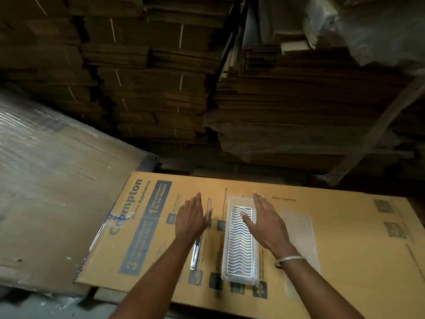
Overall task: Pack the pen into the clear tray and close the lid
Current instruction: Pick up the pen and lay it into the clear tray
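Observation:
A clear plastic tray (239, 261) with a white wavy insert lies lengthwise on a flat printed cardboard sheet (345, 226). Its clear lid (299, 229) lies open flat to the right of it. A silver and black pen (196, 254) rests on the cardboard just left of the tray, its far end hidden under my left hand. My left hand (192, 217) hovers open above the pen, fingers straight. My right hand (264, 219) hovers open over the tray's far right side and holds nothing. A metal bangle sits on that wrist.
Tall stacks of flattened cardboard boxes (161, 88) fill the background behind the sheet. A large plastic-wrapped board (57, 180) leans at the left. A plastic-covered bundle (368, 26) sits at the upper right. A slanted metal bar (377, 132) crosses the right side.

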